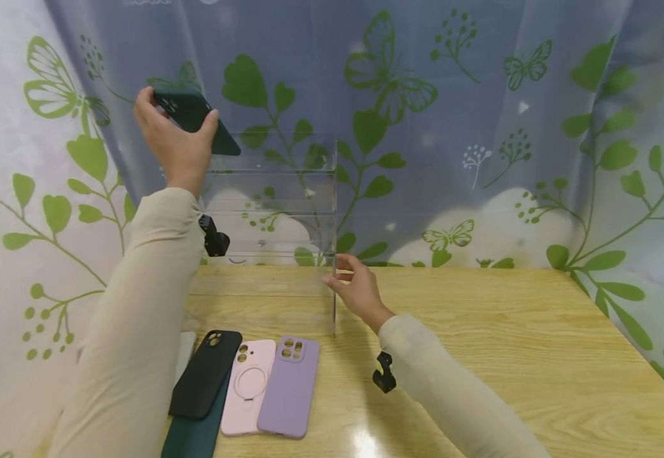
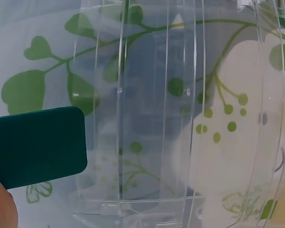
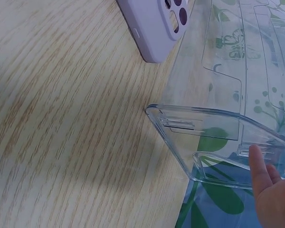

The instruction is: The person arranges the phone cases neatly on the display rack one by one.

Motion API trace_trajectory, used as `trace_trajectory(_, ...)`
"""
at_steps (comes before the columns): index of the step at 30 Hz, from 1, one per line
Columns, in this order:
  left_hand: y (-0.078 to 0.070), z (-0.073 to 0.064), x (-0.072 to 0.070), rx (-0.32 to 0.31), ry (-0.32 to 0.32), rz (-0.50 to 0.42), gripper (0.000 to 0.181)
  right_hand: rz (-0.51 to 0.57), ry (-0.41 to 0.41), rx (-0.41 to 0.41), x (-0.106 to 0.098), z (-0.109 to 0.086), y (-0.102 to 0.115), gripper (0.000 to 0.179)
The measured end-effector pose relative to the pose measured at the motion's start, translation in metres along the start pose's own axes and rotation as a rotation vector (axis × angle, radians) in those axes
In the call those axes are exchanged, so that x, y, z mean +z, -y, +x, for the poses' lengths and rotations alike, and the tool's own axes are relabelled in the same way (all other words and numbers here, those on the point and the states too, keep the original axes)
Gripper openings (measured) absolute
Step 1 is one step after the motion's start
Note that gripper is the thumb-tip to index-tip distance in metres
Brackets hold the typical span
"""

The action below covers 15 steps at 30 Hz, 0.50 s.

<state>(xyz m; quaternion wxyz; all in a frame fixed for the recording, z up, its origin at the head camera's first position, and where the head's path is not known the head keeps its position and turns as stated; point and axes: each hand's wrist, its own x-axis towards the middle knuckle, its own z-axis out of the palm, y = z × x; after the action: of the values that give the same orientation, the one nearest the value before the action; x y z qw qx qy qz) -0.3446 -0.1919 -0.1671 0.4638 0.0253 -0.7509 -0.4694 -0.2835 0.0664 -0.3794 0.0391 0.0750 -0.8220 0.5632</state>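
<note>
My left hand (image 1: 174, 143) holds a dark green phone case (image 1: 189, 111) raised at the upper left end of a clear acrylic rack (image 1: 275, 170). In the left wrist view the case's green end (image 2: 42, 145) overlaps the rack's clear tiers, with a fingertip at the lower left. My right hand (image 1: 360, 289) grips the edge of the rack's right side panel, thumb on the near side. The right wrist view shows its fingers against that clear panel (image 3: 218, 111). The rack stands upright on the wooden table (image 1: 481, 343).
In front of the rack lie a purple phone case (image 1: 292, 394), a pink one (image 1: 240, 410) with a ring, and a black one (image 1: 208, 375) over a dark green one (image 1: 191, 439). Something white (image 1: 186, 350) lies beside them. A leaf-patterned curtain (image 1: 481, 127) hangs behind.
</note>
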Motion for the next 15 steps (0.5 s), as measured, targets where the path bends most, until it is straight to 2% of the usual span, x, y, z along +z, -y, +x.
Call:
trace_trajectory(4,0.004,0.001,0.006,-0.013,-0.002,0.006,0.084,-0.008,-0.002,-0.001,0.000,0.000,-0.001,0.059)
trace_trajectory(15,0.006,0.004,0.018,0.014,-0.021,0.056,0.078,0.006,0.004,-0.009,0.000,-0.001,0.000,0.059)
